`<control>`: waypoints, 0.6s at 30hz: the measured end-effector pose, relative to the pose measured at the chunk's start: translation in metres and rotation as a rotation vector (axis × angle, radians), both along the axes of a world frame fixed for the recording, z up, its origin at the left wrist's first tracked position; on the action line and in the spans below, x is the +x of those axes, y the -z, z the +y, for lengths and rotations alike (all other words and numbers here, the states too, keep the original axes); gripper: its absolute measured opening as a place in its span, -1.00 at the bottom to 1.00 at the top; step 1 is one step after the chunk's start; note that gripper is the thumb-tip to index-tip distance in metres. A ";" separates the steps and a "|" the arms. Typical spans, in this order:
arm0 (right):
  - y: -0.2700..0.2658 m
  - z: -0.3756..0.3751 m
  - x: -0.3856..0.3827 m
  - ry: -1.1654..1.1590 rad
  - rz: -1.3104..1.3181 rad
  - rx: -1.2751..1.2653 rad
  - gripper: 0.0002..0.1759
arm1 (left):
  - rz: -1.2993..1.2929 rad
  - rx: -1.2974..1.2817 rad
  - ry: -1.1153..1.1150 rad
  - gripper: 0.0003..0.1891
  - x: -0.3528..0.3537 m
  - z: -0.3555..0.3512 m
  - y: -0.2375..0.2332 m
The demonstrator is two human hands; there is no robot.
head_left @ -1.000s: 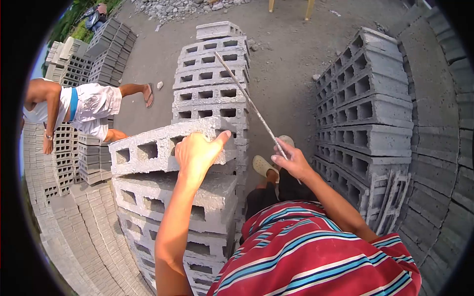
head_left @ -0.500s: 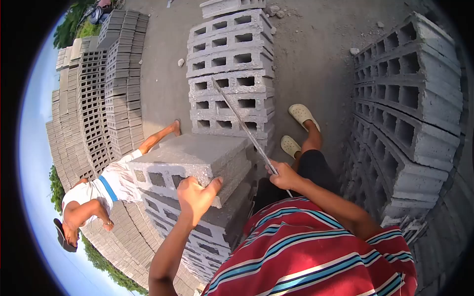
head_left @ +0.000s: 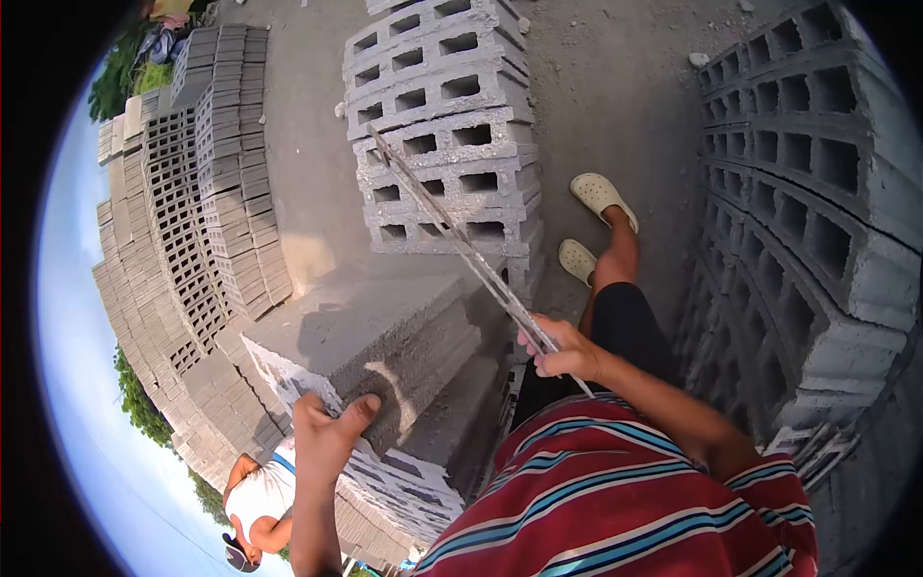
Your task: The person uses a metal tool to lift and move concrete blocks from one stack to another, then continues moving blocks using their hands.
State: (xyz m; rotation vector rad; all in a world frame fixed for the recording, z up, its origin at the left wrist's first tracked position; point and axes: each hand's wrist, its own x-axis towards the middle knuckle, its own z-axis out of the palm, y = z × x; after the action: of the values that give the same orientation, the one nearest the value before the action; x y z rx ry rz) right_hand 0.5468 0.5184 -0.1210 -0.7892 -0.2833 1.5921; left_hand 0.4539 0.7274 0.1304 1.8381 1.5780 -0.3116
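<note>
My left hand (head_left: 327, 435) is closed on the near edge of a grey concrete block (head_left: 375, 308), its thumb over the upper edge and its fingertips hidden at the hollow side. The block rests on top of a stack of similar blocks (head_left: 413, 481). My right hand (head_left: 562, 348) is closed around the lower end of a long, thin, straight metal bar (head_left: 461, 245) with cement-coloured crust on it. The bar slants up and left past the block. Its far tip appears in front of another stack of hollow blocks (head_left: 437, 144).
Tall rows of hollow blocks (head_left: 798, 154) stand on my right. More stacked blocks (head_left: 168, 231) rise at the left. Another person (head_left: 264, 505) in a white top is at the lower left. Grey ground (head_left: 615, 87) with small stones lies between the stacks.
In view, my left hand and the top block have shifted down and left. The bar shows a broader face. The other person has moved to the lower left, partly behind my arm.
</note>
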 end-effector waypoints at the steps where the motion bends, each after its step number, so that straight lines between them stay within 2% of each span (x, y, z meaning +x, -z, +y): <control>1: -0.007 -0.002 -0.001 -0.009 0.088 -0.012 0.02 | -0.035 -0.049 -0.019 -0.74 0.009 -0.002 -0.006; 2: -0.010 -0.002 -0.003 -0.020 0.175 -0.022 0.02 | -0.018 -0.083 -0.016 -0.73 0.007 0.000 -0.009; 4: -0.011 -0.002 -0.007 0.005 0.182 -0.010 0.02 | 0.008 -0.151 -0.008 -0.65 0.004 0.007 -0.016; 8: -0.020 0.003 -0.009 0.009 0.227 0.019 0.02 | -0.080 -0.122 -0.022 -0.66 0.000 0.008 -0.020; 11: -0.028 0.008 -0.016 0.039 0.198 -0.012 -0.11 | -0.096 -0.126 -0.070 -0.68 -0.001 0.011 -0.024; 17: -0.044 0.016 -0.009 0.170 0.258 0.086 -0.01 | -0.139 -0.164 -0.078 -0.72 0.002 0.014 -0.029; 18: -0.043 0.015 -0.012 0.125 0.274 0.065 -0.02 | -0.158 -0.178 -0.081 -0.72 0.002 0.013 -0.029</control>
State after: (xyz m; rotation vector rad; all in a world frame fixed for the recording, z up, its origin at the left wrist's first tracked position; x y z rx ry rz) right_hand 0.5351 0.5336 -0.0785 -0.5207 -0.0855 1.5436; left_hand 0.4561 0.7406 0.1595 1.6181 1.4633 -0.2544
